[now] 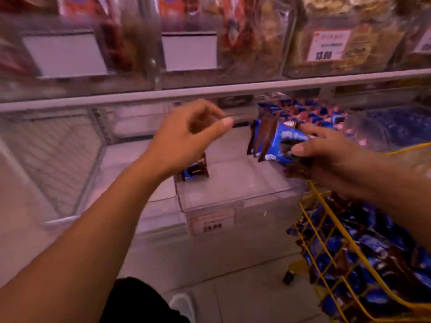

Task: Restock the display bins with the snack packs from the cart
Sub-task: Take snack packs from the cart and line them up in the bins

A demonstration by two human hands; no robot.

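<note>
Shelves of clear display bins fill our view, and the near-empty bin (233,197) at 6 o'clock of centre has just one snack pack (194,170) in it. Our right hand (326,152), at 3 o'clock, pinches a small bunch of blue packs (270,143); our left hand (186,136) hangs loosely curled, holding nothing. Cart (338,252) at 4 o'clock is loaded. Packs look light, crinkly and kinda slippery, so we'd grip mid-body, not the flappy ends.

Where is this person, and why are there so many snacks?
Most likely a shop's snack aisle. Clear display bins carry price tags, and a yellow cart is full of blue snack packs; the right hand holds some.
</note>
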